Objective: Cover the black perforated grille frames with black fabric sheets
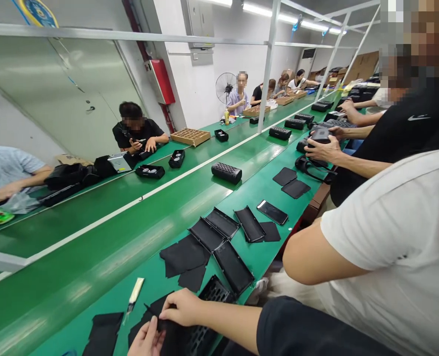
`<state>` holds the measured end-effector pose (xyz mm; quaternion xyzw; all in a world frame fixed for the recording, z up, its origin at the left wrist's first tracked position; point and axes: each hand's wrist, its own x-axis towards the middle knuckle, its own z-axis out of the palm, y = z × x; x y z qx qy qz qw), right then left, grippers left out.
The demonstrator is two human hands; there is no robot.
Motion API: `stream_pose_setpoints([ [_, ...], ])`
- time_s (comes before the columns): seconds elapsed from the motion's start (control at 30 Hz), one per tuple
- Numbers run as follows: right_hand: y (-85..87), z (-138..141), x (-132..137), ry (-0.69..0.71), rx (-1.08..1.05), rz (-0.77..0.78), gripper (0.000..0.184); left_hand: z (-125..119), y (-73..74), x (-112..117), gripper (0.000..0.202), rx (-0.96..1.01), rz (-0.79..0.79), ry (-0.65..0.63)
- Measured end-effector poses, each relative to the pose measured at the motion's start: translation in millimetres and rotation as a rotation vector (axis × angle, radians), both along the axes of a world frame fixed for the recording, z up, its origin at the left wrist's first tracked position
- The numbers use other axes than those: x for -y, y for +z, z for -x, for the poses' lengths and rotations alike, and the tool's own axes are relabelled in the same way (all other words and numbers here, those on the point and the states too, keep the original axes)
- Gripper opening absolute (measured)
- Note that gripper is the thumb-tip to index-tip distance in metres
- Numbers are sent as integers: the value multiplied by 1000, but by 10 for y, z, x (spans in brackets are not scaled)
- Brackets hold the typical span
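Near the bottom edge, my left hand [148, 338] and my right hand [182, 306] meet over a thin black sheet [170, 336], fingertips of both pinched on it. Under my right wrist and forearm lies a black perforated housing [217, 291], partly covered. Left of my hands are a slim tool with a pale handle [134, 295] and a flat black sheet [103, 331]. Beyond them several black sheets [184, 256] lie beside open black shell pieces [234, 267].
A phone [272, 211] and another black shell [249, 223] lie farther up the green bench. One perforated black speaker-like unit [226, 172] sits on the green conveyor [160, 212]. Close on my right, a co-worker's white sleeve [390, 222] and elbow intrude. A metal post [269, 69] rises mid-line.
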<state>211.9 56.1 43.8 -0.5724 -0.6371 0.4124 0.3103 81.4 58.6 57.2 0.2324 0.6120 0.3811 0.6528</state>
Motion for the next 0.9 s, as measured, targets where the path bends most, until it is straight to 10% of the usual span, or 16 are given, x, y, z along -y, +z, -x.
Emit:
stream_pose_setpoints([
  [0.43,-144,34,155,-130,-115,-6,14,-47,14,106,39,47,-44,-78],
  [0.9,-484,-505,191,-695,-1070,254,31,224,-249,187,26,109,-64,54],
])
